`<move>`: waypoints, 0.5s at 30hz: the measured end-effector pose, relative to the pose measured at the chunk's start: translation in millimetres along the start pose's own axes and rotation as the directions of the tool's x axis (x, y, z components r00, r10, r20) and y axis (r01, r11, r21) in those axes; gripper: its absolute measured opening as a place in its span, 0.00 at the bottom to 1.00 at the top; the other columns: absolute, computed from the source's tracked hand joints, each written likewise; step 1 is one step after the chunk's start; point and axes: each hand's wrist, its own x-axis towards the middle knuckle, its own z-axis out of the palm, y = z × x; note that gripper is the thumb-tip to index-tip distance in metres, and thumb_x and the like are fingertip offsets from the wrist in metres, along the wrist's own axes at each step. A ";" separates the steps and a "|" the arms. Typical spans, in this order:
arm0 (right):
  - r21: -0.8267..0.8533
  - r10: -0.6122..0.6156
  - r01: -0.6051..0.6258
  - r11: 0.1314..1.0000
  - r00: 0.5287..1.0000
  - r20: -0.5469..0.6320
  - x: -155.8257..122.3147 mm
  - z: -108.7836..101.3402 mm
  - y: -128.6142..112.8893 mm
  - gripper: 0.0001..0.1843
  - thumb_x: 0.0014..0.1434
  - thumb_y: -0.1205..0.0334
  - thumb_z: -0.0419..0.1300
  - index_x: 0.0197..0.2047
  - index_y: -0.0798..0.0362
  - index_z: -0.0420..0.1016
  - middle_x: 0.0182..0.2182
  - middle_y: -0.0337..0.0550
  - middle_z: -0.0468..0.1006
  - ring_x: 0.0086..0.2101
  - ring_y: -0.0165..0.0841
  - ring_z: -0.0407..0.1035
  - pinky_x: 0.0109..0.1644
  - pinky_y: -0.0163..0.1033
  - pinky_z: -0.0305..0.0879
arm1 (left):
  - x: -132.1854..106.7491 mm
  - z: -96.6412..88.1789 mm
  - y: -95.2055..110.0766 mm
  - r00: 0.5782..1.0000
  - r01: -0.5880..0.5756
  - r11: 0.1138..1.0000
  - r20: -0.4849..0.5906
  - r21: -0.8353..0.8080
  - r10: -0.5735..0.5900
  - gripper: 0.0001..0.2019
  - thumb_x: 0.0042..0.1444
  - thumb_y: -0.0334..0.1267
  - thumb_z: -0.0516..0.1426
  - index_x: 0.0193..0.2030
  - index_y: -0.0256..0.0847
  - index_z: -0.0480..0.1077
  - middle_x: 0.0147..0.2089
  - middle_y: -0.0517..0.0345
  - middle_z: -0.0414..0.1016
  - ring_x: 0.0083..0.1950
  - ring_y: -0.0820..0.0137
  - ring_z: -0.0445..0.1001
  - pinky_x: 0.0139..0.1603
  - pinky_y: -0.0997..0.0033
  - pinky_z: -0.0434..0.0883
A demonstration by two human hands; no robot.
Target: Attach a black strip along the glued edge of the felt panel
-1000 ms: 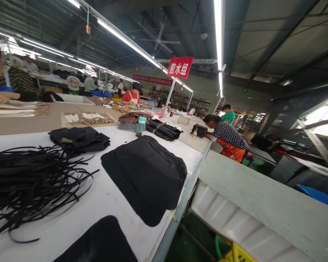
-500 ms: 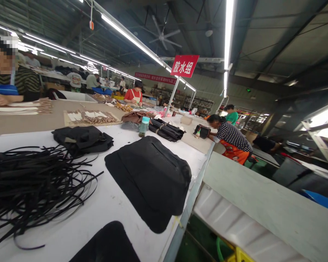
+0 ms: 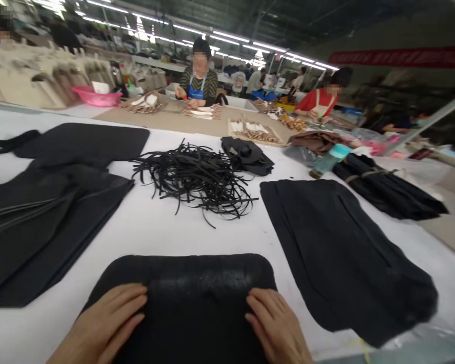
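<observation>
A black leather-like panel (image 3: 197, 308) with rounded corners lies before me on the white table, shiny along its far edge. My left hand (image 3: 106, 323) rests over its left side, fingers stretched out flat on the surface. On the right side my right hand (image 3: 275, 323) does likewise, its fingertips pressing the panel. Neither hand visibly grips anything. Beyond the panel is a tangled heap of thin black strips (image 3: 197, 177). To the right lies a stack of black panels (image 3: 337, 242), the top one with a long slit; more black pieces (image 3: 41, 222) lie to the left.
Folded black pieces (image 3: 248, 154), a jar with a turquoise lid (image 3: 329, 161) and a tied black bundle (image 3: 387, 184) stand toward the back of the white table (image 3: 197, 230). A pink basin (image 3: 96, 96) is farther off. Co-workers sit across the tables.
My view has swung left and down. Both my hands, out of sight before, now lie on the near black panel, which shows more fully.
</observation>
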 end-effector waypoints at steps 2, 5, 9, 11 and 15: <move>0.022 0.040 -0.040 0.999 0.999 0.017 18.2 2.9 -4.8 0.11 0.62 0.66 0.49 0.46 0.53 0.68 0.41 0.48 0.74 0.39 0.38 0.69 0.42 0.42 0.68 | 21.8 -2.0 -5.0 0.999 0.028 0.998 -0.037 0.061 -0.026 0.12 0.57 0.44 0.53 0.46 0.50 0.71 0.49 0.61 0.75 0.51 0.66 0.71 0.53 0.67 0.71; 0.045 0.111 -0.115 0.992 0.991 0.081 44.6 15.1 -11.7 0.13 0.61 0.68 0.51 0.48 0.53 0.68 0.46 0.48 0.72 0.44 0.40 0.67 0.47 0.45 0.66 | 53.0 -0.8 -10.4 0.995 0.095 0.988 -0.024 0.120 -0.093 0.13 0.59 0.41 0.49 0.47 0.45 0.70 0.50 0.56 0.73 0.53 0.63 0.68 0.55 0.61 0.68; 0.035 0.177 -0.189 0.981 0.957 0.229 79.5 30.3 -18.5 0.15 0.58 0.70 0.54 0.49 0.51 0.68 0.50 0.47 0.69 0.46 0.40 0.65 0.49 0.46 0.64 | 75.5 1.1 -10.6 0.975 0.164 0.979 0.130 0.121 -0.179 0.14 0.58 0.36 0.49 0.50 0.42 0.67 0.53 0.52 0.69 0.54 0.61 0.65 0.56 0.58 0.64; 0.023 0.187 -0.202 0.979 0.938 0.292 92.6 35.3 -21.0 0.16 0.58 0.70 0.56 0.50 0.51 0.67 0.49 0.47 0.69 0.45 0.40 0.66 0.48 0.45 0.64 | 81.5 -0.4 -9.1 0.954 0.205 0.973 0.202 0.103 -0.223 0.14 0.57 0.34 0.49 0.49 0.42 0.67 0.50 0.51 0.68 0.52 0.61 0.65 0.54 0.58 0.64; 0.032 0.191 -0.218 0.975 0.907 0.376 105.4 43.3 -19.3 0.11 0.57 0.66 0.58 0.45 0.51 0.70 0.40 0.44 0.73 0.39 0.38 0.66 0.44 0.43 0.62 | 88.7 -4.6 -8.7 0.920 0.267 0.961 0.278 0.069 -0.275 0.11 0.56 0.34 0.50 0.44 0.41 0.67 0.41 0.52 0.69 0.45 0.61 0.65 0.47 0.59 0.65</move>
